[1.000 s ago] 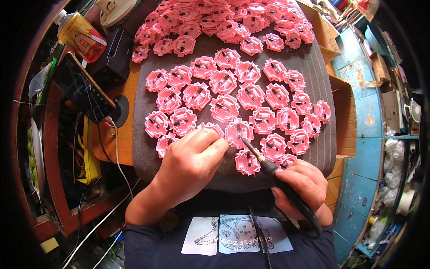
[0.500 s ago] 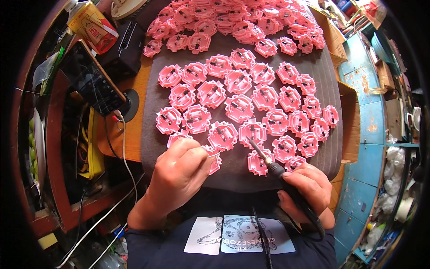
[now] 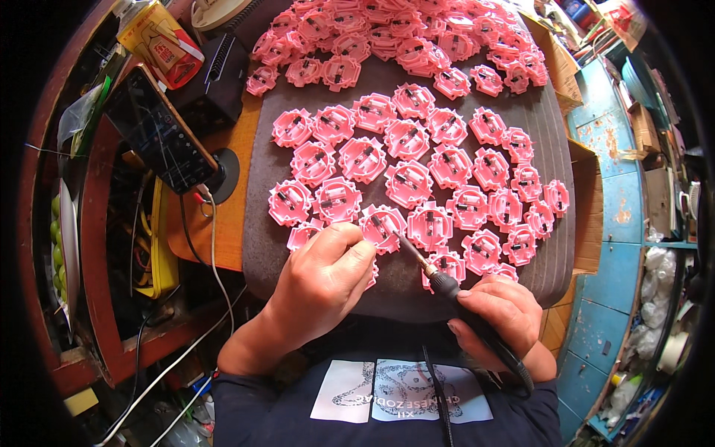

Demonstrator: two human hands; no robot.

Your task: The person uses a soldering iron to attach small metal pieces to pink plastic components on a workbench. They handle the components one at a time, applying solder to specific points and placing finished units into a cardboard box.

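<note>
In my right hand (image 3: 499, 316) is a soldering iron (image 3: 447, 287) with a black handle, held like a pen and slanting up to the left. Its tip is at a pink plastic part (image 3: 382, 227), round with a notched rim and small black and metal pieces inside. My left hand (image 3: 324, 272) is closed in a pinch just left of that part. A thin pale strand, seemingly solder wire, showed at those fingertips a moment ago; now it is hardly visible. Another pink part (image 3: 430, 226) lies right of the tip, and one below the left fingers is mostly covered.
Several similar pink parts lie in rows on the dark board (image 3: 272, 257), with a heap (image 3: 387, 30) at its far end. A phone (image 3: 160, 130) on a stand, cables and a bottle (image 3: 160, 45) are at left. Cardboard (image 3: 588, 208) and blue cabinets (image 3: 607, 276) stand at right.
The iron's tip has moved left from one pink part to the neighbouring one. My left hand has shifted slightly right and up toward that same part. The whole view has shifted a little.
</note>
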